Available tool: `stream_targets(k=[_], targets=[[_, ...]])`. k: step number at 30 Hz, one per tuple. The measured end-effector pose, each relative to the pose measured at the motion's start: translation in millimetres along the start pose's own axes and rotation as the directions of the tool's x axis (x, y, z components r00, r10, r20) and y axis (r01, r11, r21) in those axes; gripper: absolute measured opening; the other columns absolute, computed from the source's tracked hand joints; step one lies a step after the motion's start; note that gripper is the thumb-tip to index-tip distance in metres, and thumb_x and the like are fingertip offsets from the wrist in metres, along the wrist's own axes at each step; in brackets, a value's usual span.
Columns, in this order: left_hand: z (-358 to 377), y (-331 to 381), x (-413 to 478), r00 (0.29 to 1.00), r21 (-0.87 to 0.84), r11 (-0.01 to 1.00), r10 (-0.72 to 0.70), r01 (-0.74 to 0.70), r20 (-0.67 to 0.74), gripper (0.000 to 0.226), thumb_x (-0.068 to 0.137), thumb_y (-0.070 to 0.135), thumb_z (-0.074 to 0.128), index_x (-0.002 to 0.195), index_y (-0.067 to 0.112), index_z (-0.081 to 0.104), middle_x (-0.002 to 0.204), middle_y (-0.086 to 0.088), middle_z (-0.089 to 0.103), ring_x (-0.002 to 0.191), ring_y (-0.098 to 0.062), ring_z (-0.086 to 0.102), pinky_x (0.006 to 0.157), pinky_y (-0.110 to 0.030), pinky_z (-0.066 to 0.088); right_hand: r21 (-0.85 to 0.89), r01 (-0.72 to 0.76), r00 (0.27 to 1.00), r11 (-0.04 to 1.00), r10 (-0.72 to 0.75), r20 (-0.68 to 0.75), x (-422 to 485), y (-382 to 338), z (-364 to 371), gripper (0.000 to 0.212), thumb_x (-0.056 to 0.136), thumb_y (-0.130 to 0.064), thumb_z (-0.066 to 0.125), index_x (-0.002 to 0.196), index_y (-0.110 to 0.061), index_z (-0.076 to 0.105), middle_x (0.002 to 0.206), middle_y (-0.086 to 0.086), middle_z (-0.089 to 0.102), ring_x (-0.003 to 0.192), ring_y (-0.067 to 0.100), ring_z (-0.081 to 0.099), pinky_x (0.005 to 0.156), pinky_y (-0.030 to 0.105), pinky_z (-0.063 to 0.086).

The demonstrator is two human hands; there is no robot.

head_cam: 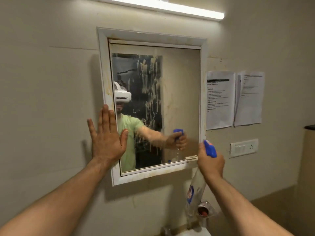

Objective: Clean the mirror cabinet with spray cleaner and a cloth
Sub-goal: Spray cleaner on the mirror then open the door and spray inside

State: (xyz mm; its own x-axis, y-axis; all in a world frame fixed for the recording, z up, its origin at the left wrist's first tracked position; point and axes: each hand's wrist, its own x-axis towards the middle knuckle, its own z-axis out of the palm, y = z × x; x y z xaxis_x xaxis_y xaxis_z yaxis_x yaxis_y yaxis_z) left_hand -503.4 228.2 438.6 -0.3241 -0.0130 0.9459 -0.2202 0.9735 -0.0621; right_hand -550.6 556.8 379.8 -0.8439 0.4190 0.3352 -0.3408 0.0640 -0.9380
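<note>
The mirror cabinet [180, 92] hangs on the wall in a white frame, its glass streaked with pale drips of foam. My left hand [106, 137] lies flat with fingers straight against the frame's left edge and the wall. My right hand [210, 161] grips the neck of a clear spray bottle [196, 189] with a blue trigger head, held at the mirror's lower right corner and pointing at the glass. No cloth is in view.
Two printed paper sheets [219, 99] are stuck to the wall right of the mirror, with a white switch plate [243, 148] below them. A chrome tap [203, 210] sits under the bottle. A tube light [153, 5] runs above.
</note>
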Motion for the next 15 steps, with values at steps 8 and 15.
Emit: stream_targets(k=[8,15], targets=[[-10.2,9.1,-0.6,0.998,-0.055,0.997,-0.05,0.053,0.04,0.086,0.1,0.054,0.028,0.164,0.008,-0.007,0.173,-0.009,-0.014,0.158,-0.033,0.015,0.123,-0.069,0.006,-0.041,-0.043,0.999,0.998,0.043,0.002,36.6,22.1,-45.7,0.038,0.094,-0.047,0.069,0.077,-0.014,0.064,0.068,0.009,0.066,0.06,0.023,0.063,0.057,0.036,0.055],[-28.9,8.6,-4.1,0.993,-0.024,0.998,-0.048,0.051,0.111,0.083,0.102,0.057,0.025,0.164,0.011,-0.007,0.173,-0.005,-0.016,0.159,-0.03,0.009,0.122,-0.068,0.004,-0.133,-0.187,0.972,0.973,0.203,0.121,-7.3,79.1,-57.0,0.03,0.099,-0.038,0.066,0.087,-0.01,0.067,0.082,0.015,0.071,0.073,0.028,0.069,0.066,0.037,0.058]])
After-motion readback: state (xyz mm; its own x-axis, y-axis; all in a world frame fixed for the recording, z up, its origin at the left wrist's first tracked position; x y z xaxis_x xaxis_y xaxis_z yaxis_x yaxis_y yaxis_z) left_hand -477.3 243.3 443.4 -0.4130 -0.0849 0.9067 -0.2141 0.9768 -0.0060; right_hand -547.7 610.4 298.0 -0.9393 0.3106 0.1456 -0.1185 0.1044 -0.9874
